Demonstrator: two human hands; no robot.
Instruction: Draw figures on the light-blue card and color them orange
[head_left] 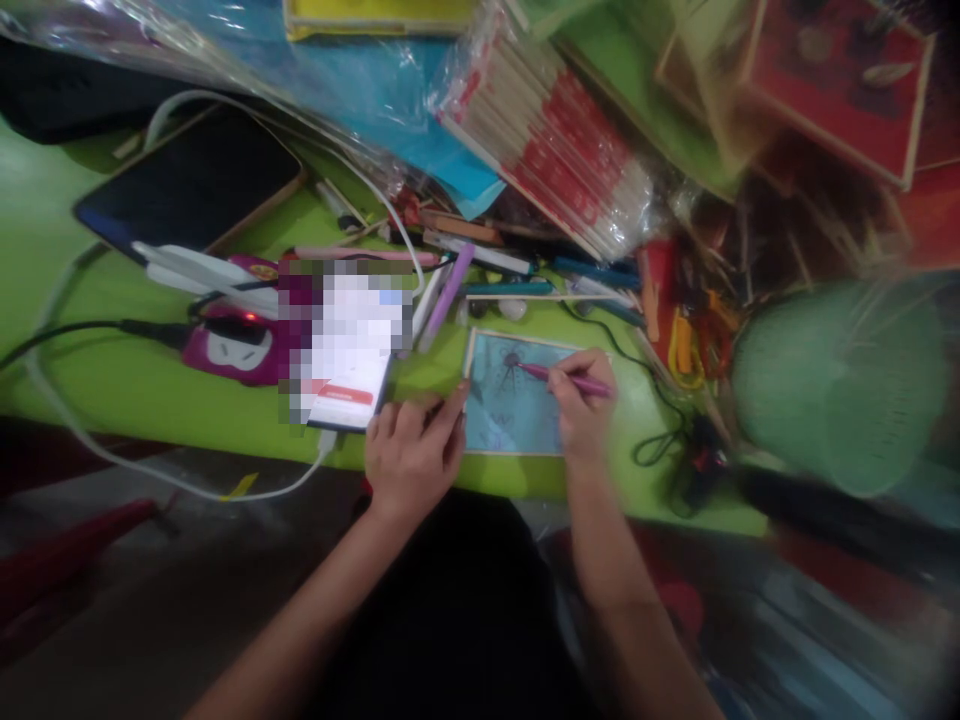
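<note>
A purple pen (592, 384) is pinched in my right hand (583, 410); its tip meets the blue panel (517, 415) near a small dark line drawing (511, 362). The panel lies flat on the green table and has a pale edging. My left hand (416, 445) rests at the panel's left edge, fingers stretched out, the forefinger touching the edge and nothing held. Just beyond that hand a lit phone (349, 370), partly blurred out, has a white cable plugged into its lower end.
A magenta power strip (232, 345) and a dark tablet-like device (195, 180) lie to the left. Behind the panel are scattered markers (448, 300) and a plastic-wrapped bundle of chopstick-like sticks (551, 130). A green basket (840, 385) stands at the right. The white cable (150, 475) hangs over the front edge.
</note>
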